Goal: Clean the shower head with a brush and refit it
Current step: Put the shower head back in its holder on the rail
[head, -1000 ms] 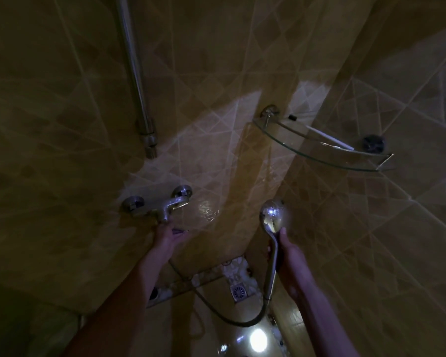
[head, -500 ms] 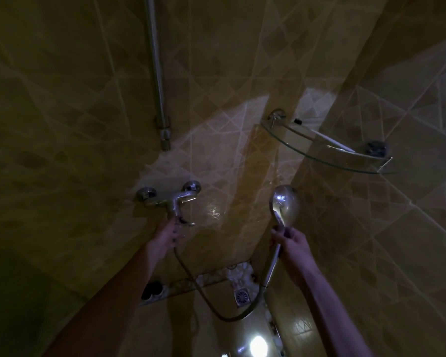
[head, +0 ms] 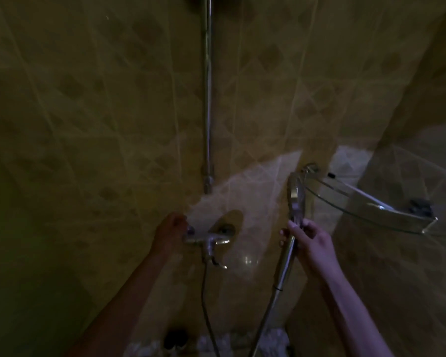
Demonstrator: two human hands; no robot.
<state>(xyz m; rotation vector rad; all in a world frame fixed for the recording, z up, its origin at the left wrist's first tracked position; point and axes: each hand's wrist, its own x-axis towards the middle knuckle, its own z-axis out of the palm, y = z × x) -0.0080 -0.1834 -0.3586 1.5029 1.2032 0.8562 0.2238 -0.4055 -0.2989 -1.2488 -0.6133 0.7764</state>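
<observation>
Dim shower corner w/ tan patterned wall tiles, lit only by a pale patch low on the back wall. Chrome riser pipe runs vertically down the back wall, ending just above the mixer tap. Glass corner shelf sits on the right, spanning the corner, w/ a small dark item on its far end; too dim to tell what it is.

Shower head is off its mount, held upright in front of the corner, just left of the shelf's near bracket, face turned edge-on to the camera. Right hand grasps its handle just below the head: fingers curled round it, thumb on the near side. Metal hose runs down from the handle toward the floor & out of frame at the bottom; a second, darker stretch of hose hangs from the mixer's underside.

Left hand is at the mixer's left end, fingers curled in, touching or gripping the left-side fitting. Too dark to tell which, so its grip can't be called. Mixer lever points down-right, apart from both hands.
</observation>
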